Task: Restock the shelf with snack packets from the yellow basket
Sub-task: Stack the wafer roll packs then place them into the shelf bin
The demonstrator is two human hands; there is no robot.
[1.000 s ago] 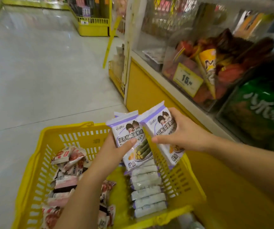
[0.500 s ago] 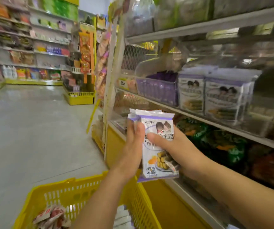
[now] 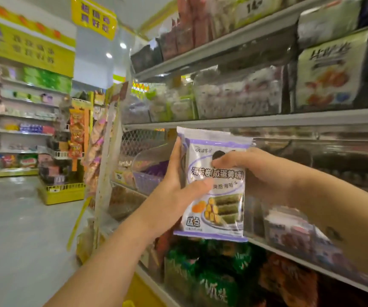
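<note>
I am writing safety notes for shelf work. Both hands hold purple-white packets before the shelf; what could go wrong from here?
1. The left hand and right hand grip the packets as a stack; a rear one could slip out when one hand lets go.
2. The shelf edge lies just above the packets' top in this view; they may catch on it going in.

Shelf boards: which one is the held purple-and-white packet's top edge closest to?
The middle board, under the clear tubs: the packet's top edge sits just below it. The top board is far higher; the lower board passes its bottom edge.
</note>
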